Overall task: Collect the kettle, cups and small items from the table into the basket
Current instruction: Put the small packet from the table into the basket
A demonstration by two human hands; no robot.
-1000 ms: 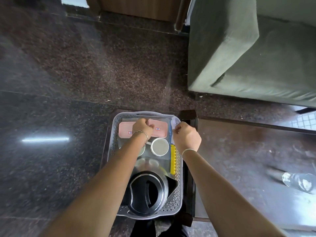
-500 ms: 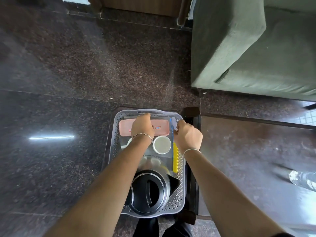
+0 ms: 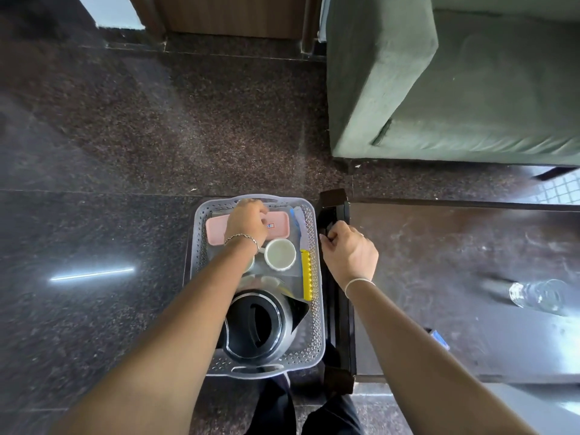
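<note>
Head view: one grey perforated basket (image 3: 317, 279) sits low in the middle of the frame, at 9 o'clock of the dark table (image 3: 439, 246) and just beside its black edge.

- **Kettle:** one black and silver kettle (image 3: 260, 328) fills the 6 o'clock end of the basket, with its spout pointing toward 3 o'clock.
- **Cups:** one white cup (image 3: 280, 254) stands upright near the middle of the basket. A sliver of a second cup (image 3: 250, 265) shows at its 9 o'clock, mostly hidden under the left wrist.
- **Small items:** one pink tray (image 3: 279, 223) lies flat across the 12 o'clock end. One yellow strip (image 3: 306, 277) stands along the 3 o'clock wall, and one blue and white packet (image 3: 297, 221) is tucked at its 12 o'clock.

The left hand (image 3: 246, 222) is over the pink tray near the far rim of the basket. Its fingers are curled downward, and I cannot tell whether they grip anything. The right hand (image 3: 348, 249) is outside the basket at its 3 o'clock, above the table edge. Its fingers are bent, and I cannot tell whether they hold something.

On the table, well apart from the basket toward 3 o'clock, are one clear glass (image 3: 539, 297) and one small blue item (image 3: 440, 339). One green sofa (image 3: 455, 89) stands at 1 o'clock on the dark speckled floor (image 3: 157, 136).
</note>
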